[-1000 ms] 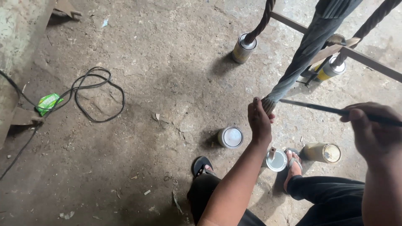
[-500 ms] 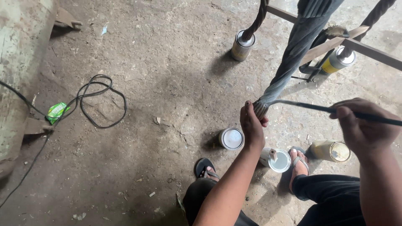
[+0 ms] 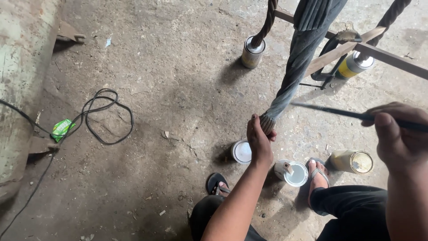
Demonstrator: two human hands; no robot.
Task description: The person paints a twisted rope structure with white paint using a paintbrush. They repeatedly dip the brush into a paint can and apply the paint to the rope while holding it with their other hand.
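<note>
The left hand (image 3: 259,142) grips the lower tip of a twisted grey metal bar (image 3: 292,73), steadying it. The right hand (image 3: 394,131), right of the bar, pinches a thin dark brush (image 3: 339,112). Below the bar an open paint tin (image 3: 294,173) stands on the concrete floor (image 3: 178,89). Painting appears underway; the next stroke needs a steady bar.

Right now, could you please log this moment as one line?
left hand: grips twisted metal bar end | right hand: holds thin brush | open paint can: on floor

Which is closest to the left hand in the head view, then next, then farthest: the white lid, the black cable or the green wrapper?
From the left hand:
1. White lid, on the floor right beside it.
2. Black cable, coiled farther left.
3. Green wrapper, far left by the wall.
</note>
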